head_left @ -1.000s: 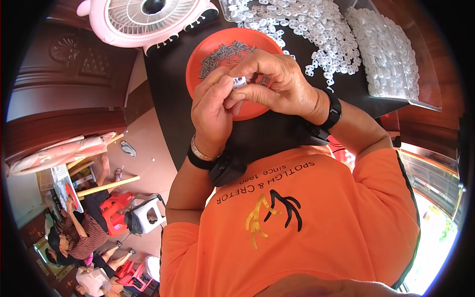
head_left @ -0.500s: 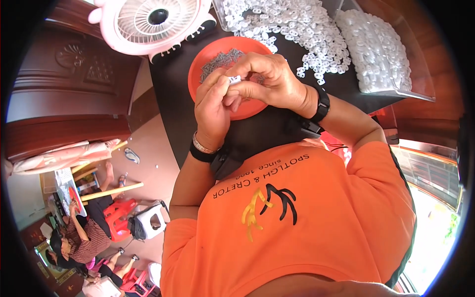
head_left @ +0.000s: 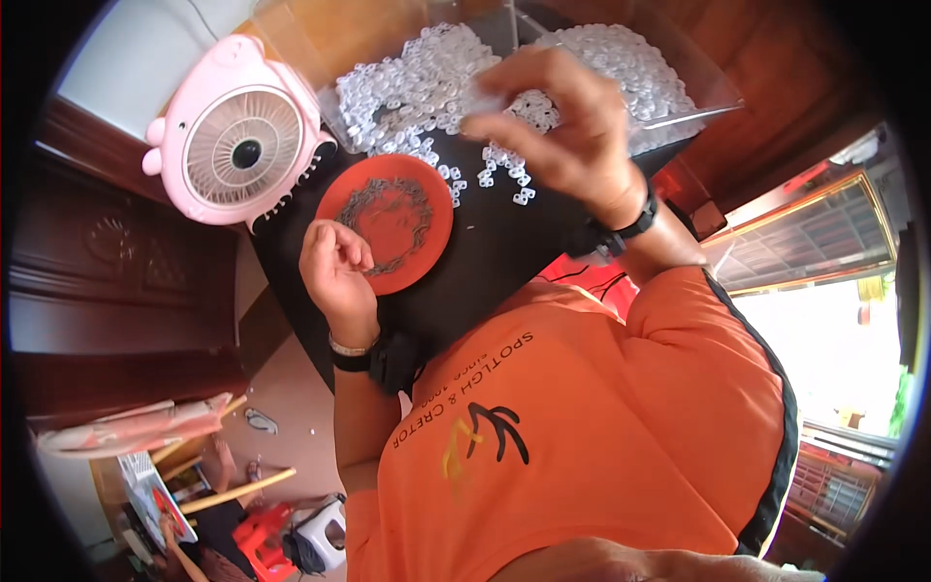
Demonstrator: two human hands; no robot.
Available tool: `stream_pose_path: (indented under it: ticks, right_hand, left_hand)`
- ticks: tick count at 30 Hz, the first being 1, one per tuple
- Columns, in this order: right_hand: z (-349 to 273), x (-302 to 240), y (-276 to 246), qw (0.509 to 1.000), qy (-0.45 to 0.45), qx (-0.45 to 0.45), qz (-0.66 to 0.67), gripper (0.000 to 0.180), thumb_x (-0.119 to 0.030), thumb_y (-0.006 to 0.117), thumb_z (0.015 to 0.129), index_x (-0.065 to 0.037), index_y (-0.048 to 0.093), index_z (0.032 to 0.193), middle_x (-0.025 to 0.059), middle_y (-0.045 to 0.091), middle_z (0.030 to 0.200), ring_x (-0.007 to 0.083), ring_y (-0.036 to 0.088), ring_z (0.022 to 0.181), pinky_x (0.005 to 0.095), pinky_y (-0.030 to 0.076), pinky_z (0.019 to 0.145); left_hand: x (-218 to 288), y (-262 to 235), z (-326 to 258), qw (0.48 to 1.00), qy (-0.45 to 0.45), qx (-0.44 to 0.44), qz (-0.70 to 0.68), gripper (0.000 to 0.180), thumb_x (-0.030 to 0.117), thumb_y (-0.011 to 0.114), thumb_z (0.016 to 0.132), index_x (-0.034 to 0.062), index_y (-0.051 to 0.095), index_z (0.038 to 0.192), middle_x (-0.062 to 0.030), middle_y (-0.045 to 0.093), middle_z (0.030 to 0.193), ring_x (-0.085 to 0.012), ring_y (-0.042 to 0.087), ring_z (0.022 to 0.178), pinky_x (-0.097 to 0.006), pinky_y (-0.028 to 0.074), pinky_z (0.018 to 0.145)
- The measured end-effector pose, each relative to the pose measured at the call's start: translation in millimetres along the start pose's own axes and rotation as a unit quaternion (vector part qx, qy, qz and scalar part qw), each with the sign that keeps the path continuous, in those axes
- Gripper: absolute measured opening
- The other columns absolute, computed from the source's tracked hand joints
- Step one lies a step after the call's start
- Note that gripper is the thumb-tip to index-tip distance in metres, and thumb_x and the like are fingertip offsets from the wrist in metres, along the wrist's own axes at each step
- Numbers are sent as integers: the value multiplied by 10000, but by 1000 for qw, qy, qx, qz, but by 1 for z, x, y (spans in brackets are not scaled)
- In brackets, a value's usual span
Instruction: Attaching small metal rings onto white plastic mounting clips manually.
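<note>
My left hand (head_left: 337,276) is at the left rim of a round red-orange plate (head_left: 438,231), its fingers curled in. Whatever it may hold is hidden. A ring of small grey metal pins (head_left: 427,199) lies in the plate. My right hand (head_left: 577,131), blurred by motion, is raised over the white plastic pieces (head_left: 417,82), thumb and forefinger apart. A pale smear shows near its fingertips, too blurred to name. A few loose white two-holed pieces (head_left: 524,196) lie on the black table (head_left: 485,257) below the right hand.
A pink fan (head_left: 242,150) stands left of the plate. Clear plastic bins (head_left: 693,114) at the back hold many white pieces. At lower left, another person's arm (head_left: 179,553) is beside a small table, with a red stool (head_left: 262,543) and white stool (head_left: 320,538) nearby.
My hands, together over the plate around a small white piece, have parted. The right swung up and right to the white pieces; the left stayed by the plate. The view has turned.
</note>
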State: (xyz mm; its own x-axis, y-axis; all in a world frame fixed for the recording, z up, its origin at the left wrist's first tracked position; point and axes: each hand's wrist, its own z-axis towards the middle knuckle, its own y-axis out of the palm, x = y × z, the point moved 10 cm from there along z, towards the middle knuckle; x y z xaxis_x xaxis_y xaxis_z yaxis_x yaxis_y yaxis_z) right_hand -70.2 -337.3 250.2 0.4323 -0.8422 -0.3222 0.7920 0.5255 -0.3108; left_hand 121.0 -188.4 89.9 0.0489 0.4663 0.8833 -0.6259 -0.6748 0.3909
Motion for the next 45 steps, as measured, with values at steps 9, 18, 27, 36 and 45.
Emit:
stream_pose_path:
  ticks: [9,18,27,36,45]
  right_hand:
    - [-6,18,-110,911,81,140,-380,224,-85,713,772,-81,677,993,69,673,931,179,655,797,291,513,701]
    - [7,173,63,945,128,-143,-264,349,-296,662,788,-109,632,1081,162,620,1036,309,628,931,403,501,804]
    - [-19,351,110,833,275,-257,-405,570,-418,678,728,-131,572,1209,220,511,1226,412,460,1164,490,435,939]
    - [-81,293,138,847,208,-382,-306,458,-328,583,797,-149,555,1217,164,511,1224,389,464,1153,516,423,934]
    - [-61,222,155,876,111,-428,-193,481,-325,696,758,-115,599,1180,163,565,1158,370,522,1082,435,428,942]
  left_hand:
    - [-6,16,-7,999,-37,-12,33,245,179,421,915,41,450,715,-26,398,609,-115,400,507,-247,348,481]
    - [-30,23,-9,989,-81,-59,108,221,157,450,919,54,485,726,5,419,591,-88,413,505,-226,326,480]
    - [-38,15,-6,988,-106,-48,101,220,159,460,919,60,492,725,11,432,588,-78,410,497,-222,315,458]
    - [-38,22,-8,989,-87,-70,97,203,86,461,921,25,499,731,6,463,642,-44,387,513,-209,334,468]
    - [-44,21,-7,988,-94,-79,99,197,84,465,920,22,510,739,-4,493,665,-41,393,504,-208,338,466]
